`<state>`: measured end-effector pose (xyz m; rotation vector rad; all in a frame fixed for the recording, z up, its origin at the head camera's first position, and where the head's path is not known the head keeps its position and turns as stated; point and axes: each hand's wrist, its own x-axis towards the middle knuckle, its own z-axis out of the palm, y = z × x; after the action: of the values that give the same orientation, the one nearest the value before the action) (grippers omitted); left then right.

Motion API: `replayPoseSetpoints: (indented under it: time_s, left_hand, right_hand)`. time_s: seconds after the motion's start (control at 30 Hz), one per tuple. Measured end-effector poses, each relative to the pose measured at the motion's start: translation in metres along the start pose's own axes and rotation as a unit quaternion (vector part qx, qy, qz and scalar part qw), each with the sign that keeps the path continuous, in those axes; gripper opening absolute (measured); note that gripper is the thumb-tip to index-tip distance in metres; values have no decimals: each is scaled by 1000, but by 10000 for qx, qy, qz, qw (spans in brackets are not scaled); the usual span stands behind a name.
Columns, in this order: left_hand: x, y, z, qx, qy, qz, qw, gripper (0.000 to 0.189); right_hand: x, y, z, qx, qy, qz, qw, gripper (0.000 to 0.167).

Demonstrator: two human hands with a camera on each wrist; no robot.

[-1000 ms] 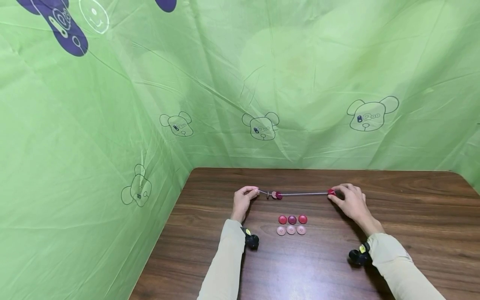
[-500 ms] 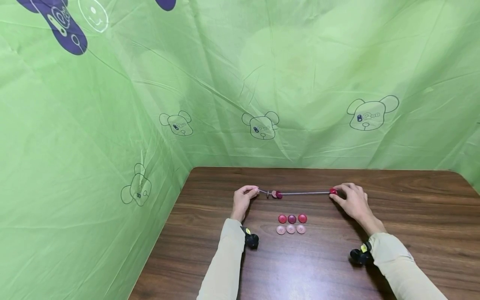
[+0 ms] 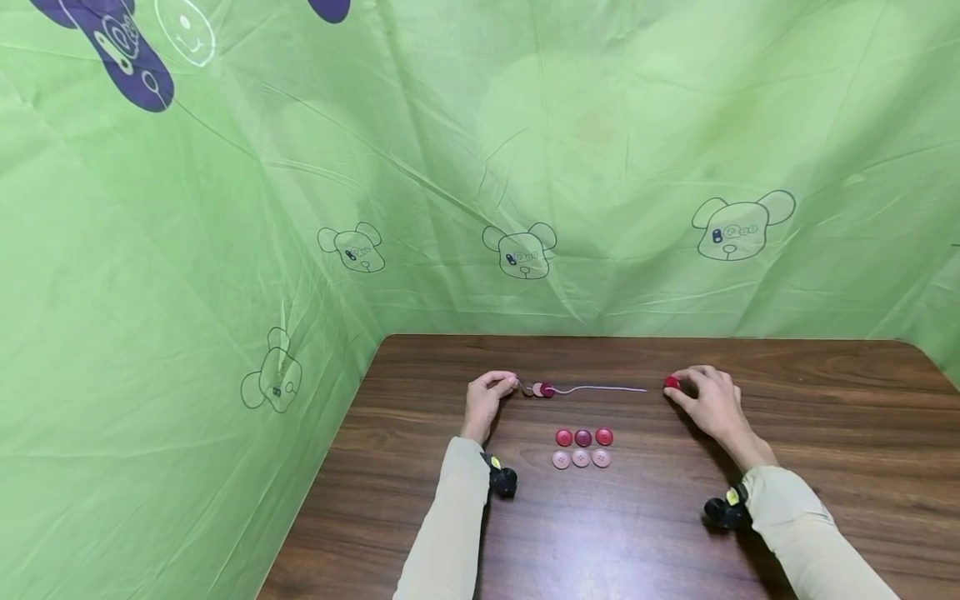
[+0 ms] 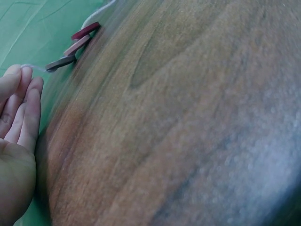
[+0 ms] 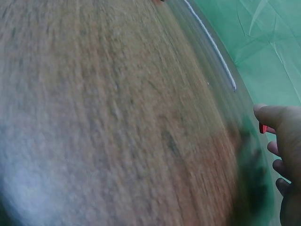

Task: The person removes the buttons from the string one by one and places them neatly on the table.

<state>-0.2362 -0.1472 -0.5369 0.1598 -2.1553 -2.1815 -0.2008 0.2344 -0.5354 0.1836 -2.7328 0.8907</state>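
My left hand (image 3: 485,405) pinches one end of a pale string (image 3: 603,387) between thumb and fingertips. Threaded on it close to that hand are a dark button (image 4: 61,63), a pink button (image 4: 77,45) and a dark red button (image 4: 86,31). The rest of the string runs right along the table in a slight wave, its far end loose. Beyond that end my right hand (image 3: 709,403) holds a red button (image 3: 672,382) between thumb and fingers. In the right wrist view the thumb partly hides this button (image 5: 262,128), and the string's tip (image 5: 234,87) is apart from it.
Two rows of loose buttons lie on the wooden table (image 3: 637,533) in front of the string. The far row has red buttons (image 3: 564,437) around a purple button (image 3: 583,438); the near row is pink buttons (image 3: 581,458). A green cloth (image 3: 622,300) hangs behind.
The string, earlier taut up to the red button, has gone slack and its right end is out of the right hand. The threaded buttons shifted left; the right hand moved slightly right with the red button.
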Motion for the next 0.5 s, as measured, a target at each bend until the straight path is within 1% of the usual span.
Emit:
replayPoseSetpoints:
  time_s: [0.17,0.33,0.5]
  left_hand:
    - [0,0,0,21,28,-60,10000,23]
    - [0,-1,0,69,52,-87,9999,21]
    - [0,-1,0,79,81,-106,9999,18]
  right_hand:
    - [-1,-4,1,55,39,-88,9999,35]
    - [-3,-12,3,139,145,-261,9995,33]
    - [-3,-16,5,86,196,-437,9988,32]
